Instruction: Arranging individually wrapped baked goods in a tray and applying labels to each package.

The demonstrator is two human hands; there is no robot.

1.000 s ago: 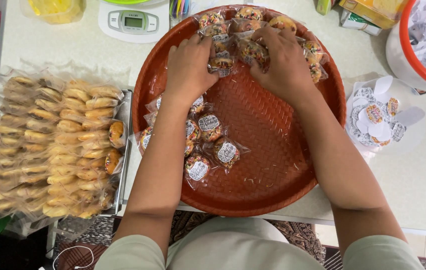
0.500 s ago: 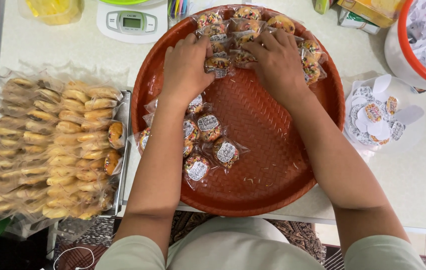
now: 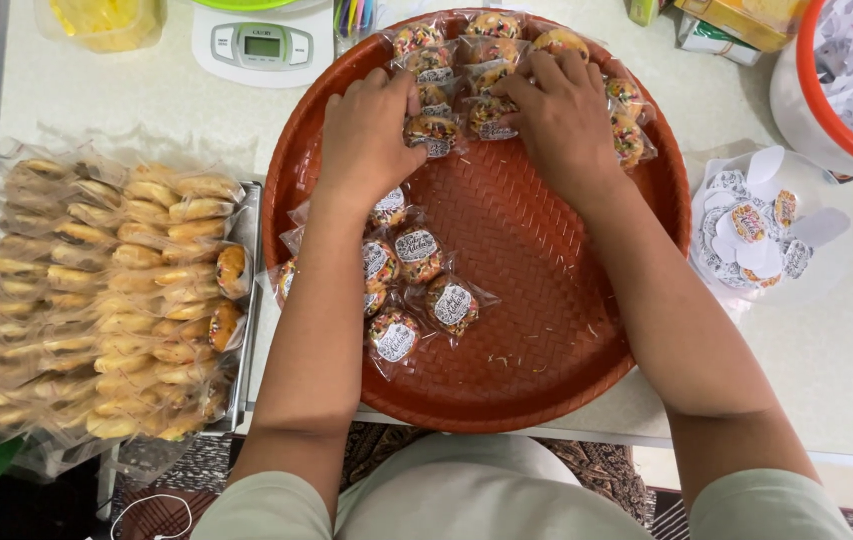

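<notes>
Both grips curled, fingertips pressed onto wrapped cookies: left hand on one clear-wrapped cookie at the near edge of the far cluster, right hand on a neighbouring packet just beside it. Whether pinched or merely pushed, cannot tell. Clustered packets along the far rim of a round woven red-brown tray. Second loose group of labelled cookies under the left forearm, near the tray's near-left side. Left of the tray, bagged pale pastries on a metal tray. Far on the bench, a white kitchen scale; to the right, round stickers and an orange-rimmed tub.
</notes>
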